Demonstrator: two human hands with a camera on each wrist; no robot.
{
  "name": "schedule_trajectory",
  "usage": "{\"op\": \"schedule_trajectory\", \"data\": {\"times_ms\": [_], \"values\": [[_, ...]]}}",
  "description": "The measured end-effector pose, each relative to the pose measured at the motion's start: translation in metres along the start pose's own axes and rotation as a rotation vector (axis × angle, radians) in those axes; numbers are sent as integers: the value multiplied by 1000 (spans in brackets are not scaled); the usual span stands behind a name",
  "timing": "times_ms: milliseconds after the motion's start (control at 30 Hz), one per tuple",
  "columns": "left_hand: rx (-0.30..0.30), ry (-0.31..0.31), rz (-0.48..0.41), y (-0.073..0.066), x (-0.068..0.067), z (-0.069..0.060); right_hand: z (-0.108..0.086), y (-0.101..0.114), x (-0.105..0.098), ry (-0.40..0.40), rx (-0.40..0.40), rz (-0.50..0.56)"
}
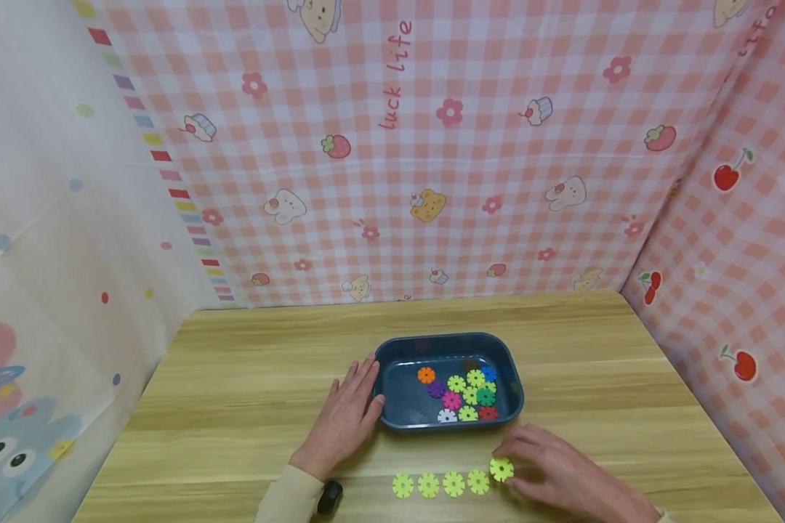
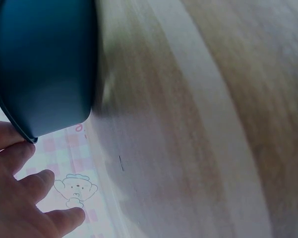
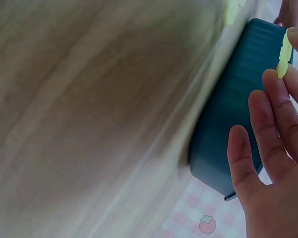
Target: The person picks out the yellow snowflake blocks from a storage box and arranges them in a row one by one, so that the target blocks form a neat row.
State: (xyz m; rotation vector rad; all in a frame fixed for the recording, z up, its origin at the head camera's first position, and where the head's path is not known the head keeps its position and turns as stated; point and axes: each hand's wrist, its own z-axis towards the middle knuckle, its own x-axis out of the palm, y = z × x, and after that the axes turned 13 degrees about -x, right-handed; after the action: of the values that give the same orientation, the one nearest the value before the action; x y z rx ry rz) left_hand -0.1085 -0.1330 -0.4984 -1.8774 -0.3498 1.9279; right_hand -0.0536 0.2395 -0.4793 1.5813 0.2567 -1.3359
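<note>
My right hand [image 1: 552, 465] pinches a yellow-green notched disc [image 1: 501, 469] between thumb and fingers, at the right end of a row of several like discs [image 1: 453, 484] lying on the table. In the right wrist view that disc [image 3: 284, 55] shows edge-on between the thumb and fingertips. My left hand [image 1: 344, 419] rests against the left side of a dark blue tray [image 1: 405, 427], fingers relaxed; the left wrist view has its fingers [image 2: 37, 186] at the rim of the tray [image 2: 44, 64]. Inside the tray lie several discs in orange, purple, pink, white, red, green, blue and yellow-green.
The wooden table [image 1: 255, 378] meets a pink checked cloth [image 1: 366, 240] at the back and more cloth at both sides. A black band [image 1: 330, 497] is at the left wrist, close to the left end of the disc row.
</note>
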Motion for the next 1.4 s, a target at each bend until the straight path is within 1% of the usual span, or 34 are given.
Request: {"op": "schedule_trajectory", "data": {"times_ms": [100, 200, 500, 700, 1133, 1400], "values": [[0, 1, 3, 0, 0, 0, 1, -2, 1, 25, 20, 18], [2, -1, 1, 0, 0, 0, 1, -5, 3, 42, 23, 26], [5, -4, 0, 0, 1, -1, 1, -12, 10, 69, 1, 12], [2, 0, 3, 1, 1, 0, 2, -16, 12, 88, 11, 14], [-1, 0, 4, -1, 0, 0, 4, -20, 18, 91, -19, -13], [1, 4, -3, 0, 0, 0, 4, -21, 17, 90, -17, -11]]}}
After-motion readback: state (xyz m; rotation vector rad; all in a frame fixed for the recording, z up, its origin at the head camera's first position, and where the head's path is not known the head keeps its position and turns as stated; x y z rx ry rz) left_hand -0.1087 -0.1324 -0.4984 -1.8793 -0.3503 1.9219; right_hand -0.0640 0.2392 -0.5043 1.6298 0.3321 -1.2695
